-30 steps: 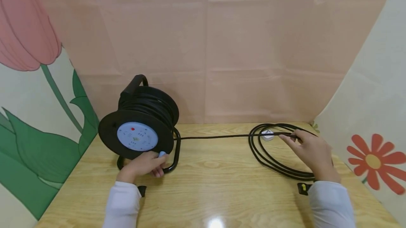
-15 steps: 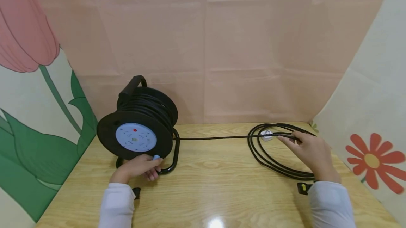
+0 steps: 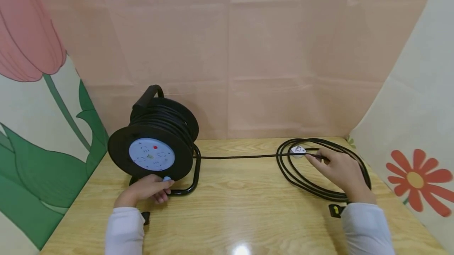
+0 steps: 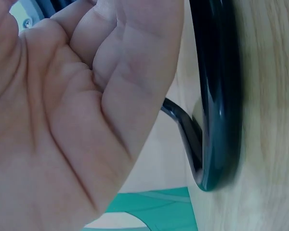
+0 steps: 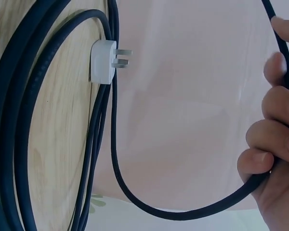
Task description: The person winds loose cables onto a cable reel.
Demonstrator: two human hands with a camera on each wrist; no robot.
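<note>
On the left of the table stands a black cable reel (image 3: pixel 161 123) wound with black cable, its round face carrying a pale blue socket panel (image 3: pixel 151 154). My left hand (image 3: pixel 143 190) pinches a small blue knob (image 3: pixel 166 178) at the lower rim of that face; in the left wrist view the palm hides the knob. A single stretch of cable (image 3: pixel 237 157) runs level from the reel to my right hand (image 3: pixel 342 170), whose fingers curl round it above a loose coil. A white plug (image 5: pixel 102 62) with metal pins lies at the coil's far side.
The reel rests on a black tubular stand (image 3: pixel 197 172) and has a black carrying handle (image 3: pixel 147 97) on top. A pink backdrop (image 3: pixel 269 50) rises behind the wooden table (image 3: pixel 227 211). Flower-painted panels flank both sides.
My left hand has moved left along the reel's lower rim with the knob, and the reel's face has turned clockwise. My right hand has shifted slightly left, still holding the cable.
</note>
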